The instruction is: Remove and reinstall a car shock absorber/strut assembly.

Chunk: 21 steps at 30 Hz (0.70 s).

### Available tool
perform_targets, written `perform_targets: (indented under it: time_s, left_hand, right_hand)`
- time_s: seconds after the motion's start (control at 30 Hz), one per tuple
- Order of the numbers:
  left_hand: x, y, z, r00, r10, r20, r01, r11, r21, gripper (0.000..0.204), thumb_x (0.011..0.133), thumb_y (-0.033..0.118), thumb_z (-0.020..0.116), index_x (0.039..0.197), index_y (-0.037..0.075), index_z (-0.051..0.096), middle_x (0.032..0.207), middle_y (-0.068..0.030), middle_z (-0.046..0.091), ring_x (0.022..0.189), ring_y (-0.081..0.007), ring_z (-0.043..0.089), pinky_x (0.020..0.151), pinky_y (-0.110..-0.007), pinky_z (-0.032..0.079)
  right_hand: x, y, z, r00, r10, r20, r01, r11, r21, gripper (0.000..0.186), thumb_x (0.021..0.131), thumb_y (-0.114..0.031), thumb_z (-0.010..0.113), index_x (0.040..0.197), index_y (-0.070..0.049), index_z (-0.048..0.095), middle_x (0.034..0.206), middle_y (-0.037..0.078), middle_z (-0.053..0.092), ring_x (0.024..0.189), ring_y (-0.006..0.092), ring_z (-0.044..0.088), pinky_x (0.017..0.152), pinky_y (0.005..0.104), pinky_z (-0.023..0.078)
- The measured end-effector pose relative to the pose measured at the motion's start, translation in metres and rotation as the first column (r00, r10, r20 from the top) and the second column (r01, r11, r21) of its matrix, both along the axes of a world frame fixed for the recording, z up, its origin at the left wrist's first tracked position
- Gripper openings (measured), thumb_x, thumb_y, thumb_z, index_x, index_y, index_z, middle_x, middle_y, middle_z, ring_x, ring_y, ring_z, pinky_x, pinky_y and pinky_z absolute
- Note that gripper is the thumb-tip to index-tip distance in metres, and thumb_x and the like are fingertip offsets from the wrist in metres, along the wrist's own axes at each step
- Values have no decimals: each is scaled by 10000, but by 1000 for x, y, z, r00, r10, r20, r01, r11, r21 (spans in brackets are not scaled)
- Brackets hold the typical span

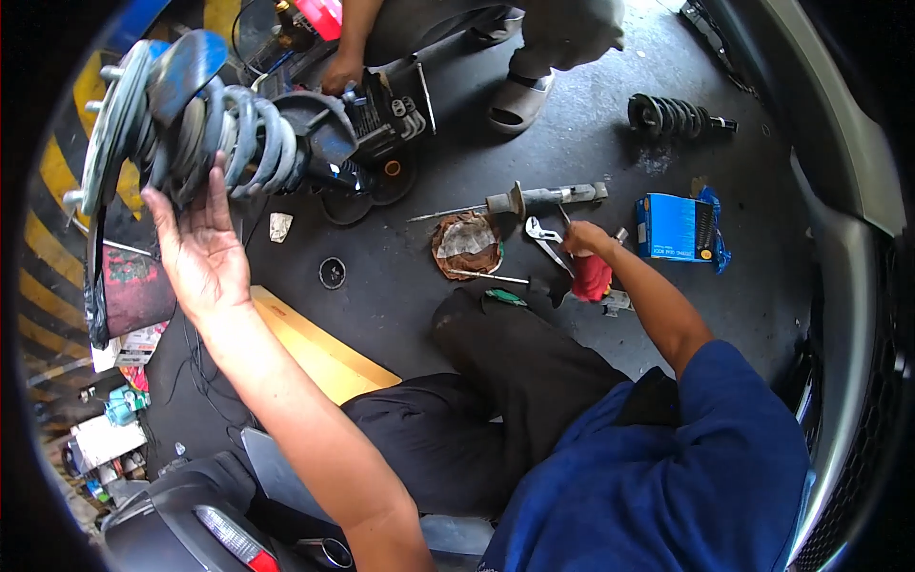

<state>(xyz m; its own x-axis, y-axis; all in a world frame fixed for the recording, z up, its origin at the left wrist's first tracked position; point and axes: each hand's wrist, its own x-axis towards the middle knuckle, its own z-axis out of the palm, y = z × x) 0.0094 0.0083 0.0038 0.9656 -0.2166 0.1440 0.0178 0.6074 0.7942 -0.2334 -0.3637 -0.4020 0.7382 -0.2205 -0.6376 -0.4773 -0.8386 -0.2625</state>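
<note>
At upper left stands a strut assembly with a coil spring (253,138) and a round plate with studs at its end. My left hand (205,248) is raised palm up beneath it, fingers apart and their tips against the spring. My right hand (586,238) reaches down to the floor, fingers closed; what they hold is hidden. A thin rod shows just above it. Slip-joint pliers (545,238) lie close to its left, and a red cloth-like thing (592,278) lies under the wrist. Behind it rests a bare shock absorber (548,195) with its rod pointing left.
A co-worker's hand (343,71) is at a machine (381,110) by the strut. On the floor are another coil-spring strut (675,116), a blue box (679,227), a brown-rimmed round dish (467,246), a black ring (332,273) and yellow board (319,348). Car bodywork (848,105) borders the right.
</note>
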Motion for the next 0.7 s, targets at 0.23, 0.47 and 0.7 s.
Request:
perform_targets:
  time_s: [0.23,0.47,0.7]
  left_hand:
    - [-7,-2,-1,997,6,-78,-9,999,-37,617,902,269,599,1332,-88,338,1335,-296,410,1235,-390,456,1008,-402,479]
    - [-36,2,-4,940,-341,-30,276,705,653,427,962,379,477,1086,-21,559,949,-190,665,941,-298,655,822,-360,538]
    - [-7,-24,-136,925,-274,-265,233,-143,962,779,764,547,676,1217,-72,535,1212,-285,555,1200,-350,513,1003,-384,405]
  right_hand:
    - [-40,-4,10,967,-248,58,254,930,-265,308,811,-332,587,931,-67,689,945,161,687,888,342,670,795,443,531]
    - [-105,-33,-11,999,43,9,-35,912,-409,166,787,-205,614,876,-77,670,864,120,689,856,274,680,704,376,548]
    - [-138,-69,-52,985,-36,166,109,884,-455,175,840,-198,539,895,-59,629,837,167,674,807,337,669,692,441,536]
